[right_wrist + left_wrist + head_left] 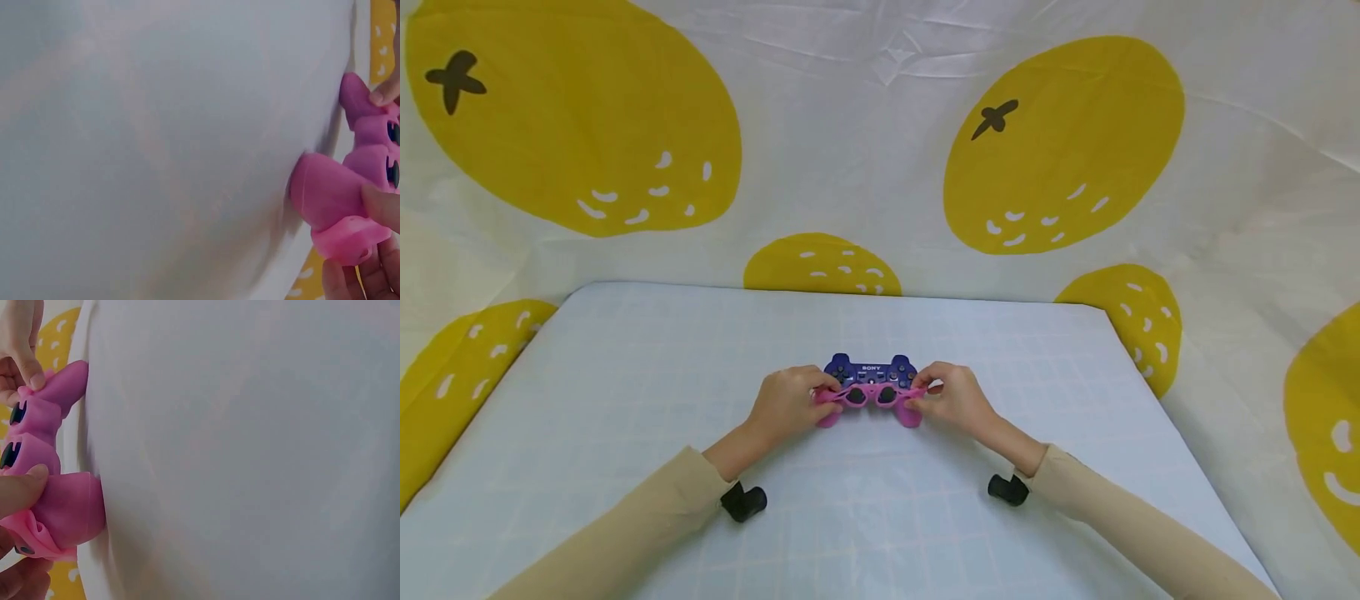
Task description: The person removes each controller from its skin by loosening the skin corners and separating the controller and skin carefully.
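Observation:
A dark blue Sony game controller (871, 368) sits mid-table with its top buttons showing. Pink silicone cover (909, 415) wraps its grips and the lower part of its face, and the thumbsticks poke through two holes. At the left end my left hand (786, 402) pinches the cover's edge, the thumb on the pink grip in the left wrist view. My right hand (957, 398) pinches the opposite edge between thumb and fingers. Close up in the right wrist view, the cover (328, 194) has a folded, stretched rim beneath the right thumb. Both grips point toward me.
A pale checked cloth covers the table (865, 517). Behind it hangs a white curtain (842, 125) printed with large yellow fruit. Black wrist cameras (745, 502) sit below both sleeve cuffs, close over the tabletop.

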Demonstrator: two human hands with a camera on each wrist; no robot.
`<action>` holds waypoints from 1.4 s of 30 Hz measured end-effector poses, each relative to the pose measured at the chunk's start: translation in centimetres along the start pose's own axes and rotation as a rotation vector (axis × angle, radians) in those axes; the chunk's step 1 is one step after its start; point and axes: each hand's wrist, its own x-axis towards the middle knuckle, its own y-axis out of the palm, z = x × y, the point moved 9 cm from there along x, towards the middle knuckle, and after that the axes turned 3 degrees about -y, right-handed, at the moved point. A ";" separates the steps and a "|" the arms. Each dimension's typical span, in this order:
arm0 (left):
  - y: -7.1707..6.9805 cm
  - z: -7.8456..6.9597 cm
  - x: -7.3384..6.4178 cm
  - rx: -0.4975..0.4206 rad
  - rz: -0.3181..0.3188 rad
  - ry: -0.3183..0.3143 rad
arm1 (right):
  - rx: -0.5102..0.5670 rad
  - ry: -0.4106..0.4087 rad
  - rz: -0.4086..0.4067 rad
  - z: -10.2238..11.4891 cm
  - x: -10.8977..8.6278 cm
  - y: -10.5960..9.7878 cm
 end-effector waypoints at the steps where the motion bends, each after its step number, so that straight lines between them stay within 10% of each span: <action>1: 0.1 0.2 0.0 0.014 0.006 -0.024 | 0.001 0.005 0.007 0.0 0.1 0.0; 13: 1.3 3.1 1.5 -0.223 0.383 -0.406 | 0.061 0.327 0.264 -2.4 1.4 -0.1; 20: 2.0 2.5 2.0 -0.180 0.421 -0.374 | 0.103 0.387 0.328 -2.9 1.9 0.4; 28: 2.0 1.5 1.9 -0.108 0.325 -0.350 | -0.036 0.312 0.300 -1.9 2.4 0.7; 42: 2.6 -0.1 1.8 0.025 0.353 -0.276 | -0.054 0.154 0.236 0.4 1.3 0.8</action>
